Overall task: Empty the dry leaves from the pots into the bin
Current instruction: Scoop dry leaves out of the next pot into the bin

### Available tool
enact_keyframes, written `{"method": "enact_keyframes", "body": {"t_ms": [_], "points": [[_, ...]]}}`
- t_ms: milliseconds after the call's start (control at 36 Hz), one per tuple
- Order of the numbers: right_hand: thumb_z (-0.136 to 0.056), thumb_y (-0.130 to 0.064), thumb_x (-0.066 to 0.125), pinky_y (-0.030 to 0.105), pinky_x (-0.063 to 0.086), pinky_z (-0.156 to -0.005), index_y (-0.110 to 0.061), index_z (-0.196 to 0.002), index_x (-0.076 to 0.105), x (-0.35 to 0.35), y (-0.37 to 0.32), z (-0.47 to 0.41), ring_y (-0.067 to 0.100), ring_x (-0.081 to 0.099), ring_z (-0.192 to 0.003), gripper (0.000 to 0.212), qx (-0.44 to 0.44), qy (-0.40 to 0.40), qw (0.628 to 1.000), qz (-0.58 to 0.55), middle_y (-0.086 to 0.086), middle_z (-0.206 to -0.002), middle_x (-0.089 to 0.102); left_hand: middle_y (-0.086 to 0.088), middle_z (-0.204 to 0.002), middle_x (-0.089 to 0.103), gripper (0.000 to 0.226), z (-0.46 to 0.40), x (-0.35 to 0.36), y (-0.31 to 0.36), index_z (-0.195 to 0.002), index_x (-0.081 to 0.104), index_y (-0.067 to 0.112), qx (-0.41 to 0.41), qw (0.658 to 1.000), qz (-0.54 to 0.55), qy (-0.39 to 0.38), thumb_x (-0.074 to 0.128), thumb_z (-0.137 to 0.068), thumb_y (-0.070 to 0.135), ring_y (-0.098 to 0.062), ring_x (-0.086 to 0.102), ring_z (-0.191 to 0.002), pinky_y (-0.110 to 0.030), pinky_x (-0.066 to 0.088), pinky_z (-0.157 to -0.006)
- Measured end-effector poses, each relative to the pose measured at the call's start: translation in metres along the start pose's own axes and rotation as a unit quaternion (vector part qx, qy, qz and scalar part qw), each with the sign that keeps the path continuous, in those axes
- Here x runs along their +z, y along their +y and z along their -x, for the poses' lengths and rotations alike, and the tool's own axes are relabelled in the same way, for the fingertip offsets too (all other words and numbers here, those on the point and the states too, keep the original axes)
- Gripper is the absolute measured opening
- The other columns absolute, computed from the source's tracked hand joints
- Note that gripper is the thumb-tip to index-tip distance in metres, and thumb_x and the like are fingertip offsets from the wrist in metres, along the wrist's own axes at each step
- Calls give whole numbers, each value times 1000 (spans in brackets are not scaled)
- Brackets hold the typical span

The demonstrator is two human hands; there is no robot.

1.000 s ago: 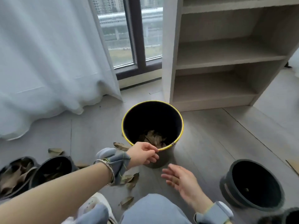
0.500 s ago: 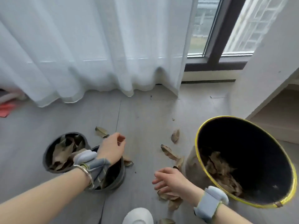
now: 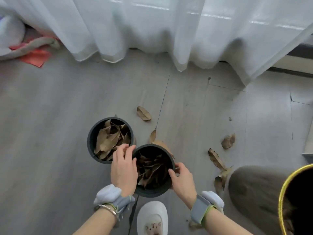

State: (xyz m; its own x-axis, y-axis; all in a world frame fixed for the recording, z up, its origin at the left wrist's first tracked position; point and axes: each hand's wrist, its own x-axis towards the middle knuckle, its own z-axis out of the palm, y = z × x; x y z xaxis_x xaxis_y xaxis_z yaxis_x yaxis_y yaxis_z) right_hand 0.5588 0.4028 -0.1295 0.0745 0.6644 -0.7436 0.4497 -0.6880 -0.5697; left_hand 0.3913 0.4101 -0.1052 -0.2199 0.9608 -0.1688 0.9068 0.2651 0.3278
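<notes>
1. Grey plank floor (image 3: 50, 116), seen from above; white sheer curtain (image 3: 152, 31) hangs along the far edge, its hem at floor level.
2. Near pot (image 3: 153, 192), dark and round, stands upright on the floor just ahead of a white slipper (image 3: 152, 216). It holds dark dry leaves (image 3: 149, 168) heaped loosely inside.
3. Left hand (image 3: 123, 170) lies against the near pot's left rim, fingers together and curved along the wall, tips reaching toward the gap between the two pots. Whether it grips or only rests, cannot tell.
4. Right hand (image 3: 183, 180) is at the pot's right rim, thumb and forefinger pinching the edge, other fingers curled on the outer wall.
5. Far pot (image 3: 90, 141), same dark make, stands just left and beyond the near one, touching or nearly so; it is full of paler brown leaves (image 3: 110, 138).
6. Bin (image 3: 254, 192), brown-sided with a yellow rim, sits at the right edge, only partly in view, well apart from the pots. Some leaves show dimly inside.
7. Loose leaves (image 3: 143, 113) lie scattered on the floor between pots and bin, several close to the bin's base.
8. Both wrists carry grey-blue bands (image 3: 201, 209); the left also has a metal bangle (image 3: 108, 209).
9. Red cloth (image 3: 35, 56) and a grey bundle lie at far left by the curtain.
</notes>
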Motion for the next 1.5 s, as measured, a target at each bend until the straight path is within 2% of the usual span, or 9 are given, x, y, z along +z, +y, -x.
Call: {"method": "enact_keyframes", "body": {"t_ms": [361,500,833,944,1028,1111,1222,1361,1500], "points": [[-97,-11,42,47,50,-91,-7,-120,54,-18,-25,11,35,61,-103,26,156,10,984,84,16,-113,63,2,-92,68,64,21,-11,-8,-93,72,15,41,992,-22,-118,94,-32,11,-17,68,-74,-22,50,-49],[-96,-10,41,45,52,-89,-5,-113,56,-19,-30,-3,36,62,-99,24,164,1,977,134,18,-110,64,3,-93,66,58,25,-4,-13,-97,70,16,77,994,12,-77,92,-43,13,-10,45,-87,-21,50,-55],[-96,-19,50,43,56,-84,-7,-107,54,-24,-15,10,30,66,-92,16,177,-82,978,81,13,-103,64,3,-97,67,59,28,15,-8,-99,71,18,187,979,-13,-83,90,-45,35,-10,46,-93,-19,52,-65],[-93,-29,54,32,48,-91,-9,-135,41,-26,-14,16,24,57,-111,48,67,3,967,246,10,-126,52,3,-93,68,69,31,26,-5,-95,73,18,193,974,-40,-112,92,-33,42,-12,59,-84,-17,51,-60],[-76,-17,76,34,52,-87,-2,-127,50,-25,-16,19,30,61,-109,59,-152,107,910,369,16,-125,54,2,-90,68,75,34,30,-2,-97,69,17,173,978,-41,-111,93,-29,40,-14,65,-75,-17,51,-57],[-53,-18,90,32,58,-74,-8,-115,53,-23,-8,15,29,68,-91,73,-283,78,868,400,14,-111,63,0,-85,67,91,40,38,5,-100,50,16,152,982,-54,-99,93,-24,39,-15,65,-68,-18,51,-52],[-38,-29,93,33,58,-77,-12,-115,52,-24,-8,3,28,62,-105,89,-405,18,797,448,15,-120,62,-5,-72,64,85,42,54,19,-89,43,13,98,987,-117,-49,93,-20,25,-21,61,-57,-23,47,-41],[-43,-27,91,30,55,-82,-7,-107,70,-20,-18,-13,24,48,-108,70,-532,-12,692,488,11,-118,60,-1,-64,61,75,36,70,17,-88,44,14,71,987,-139,23,93,-31,24,-18,58,-49,-25,44,-41],[-36,-25,89,19,52,-51,-10,-88,76,-18,-18,-35,17,69,-70,56,-527,-14,659,536,3,-83,70,3,-63,62,53,34,86,19,-76,71,16,87,988,-93,82,95,-32,32,-15,61,-51,-19,44,-39]]}}
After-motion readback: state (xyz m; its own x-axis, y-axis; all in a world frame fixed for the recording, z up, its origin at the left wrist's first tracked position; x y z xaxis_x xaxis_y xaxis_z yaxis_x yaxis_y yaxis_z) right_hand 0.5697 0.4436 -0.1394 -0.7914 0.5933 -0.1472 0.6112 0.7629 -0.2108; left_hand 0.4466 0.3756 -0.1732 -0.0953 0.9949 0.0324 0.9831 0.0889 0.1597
